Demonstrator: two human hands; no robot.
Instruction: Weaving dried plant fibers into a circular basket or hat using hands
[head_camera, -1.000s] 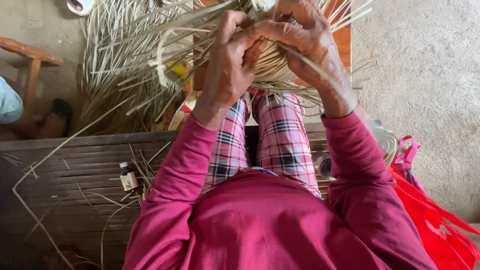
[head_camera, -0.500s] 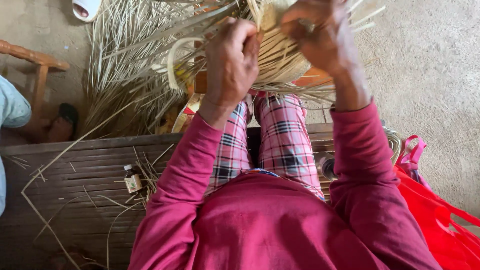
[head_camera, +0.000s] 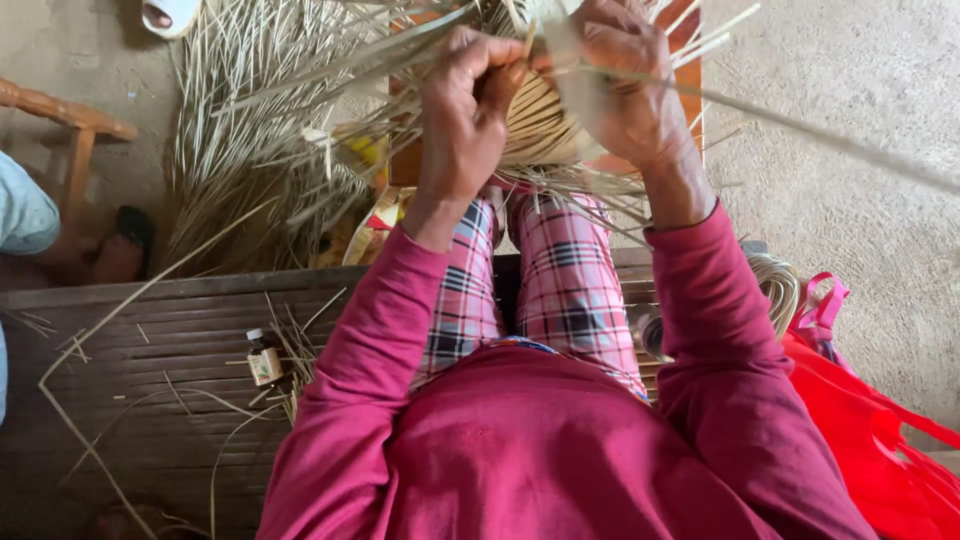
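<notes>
Head cam | L hand (head_camera: 465, 115) & R hand (head_camera: 625, 85) pinching strips | woven basket (head_camera: 545, 125) btwn hands, touching

Wearing a long-sleeved magenta-pink cotton top (head_camera: 540, 450) with plain cuffs, and pink, white and black checked fabric trousers (head_camera: 570, 270).

Both arms reach forward from the body, elbows bent and set wide, forearms converging above the knees. Sleeves are magenta-pink, long, ending at the wrists.

Left hand (head_camera: 468, 105): curled into a loose fist, knuckles up, back of hand toward the camera, thumb and fingertips pinched together at the upper right of the fist. Wrist roughly straight.

Right hand (head_camera: 625, 85): held slightly higher, fingers bent and bunched, back of hand showing, wrist cocked inward. The two hands sit just beside each other, fingertips nearly meeting.
</notes>
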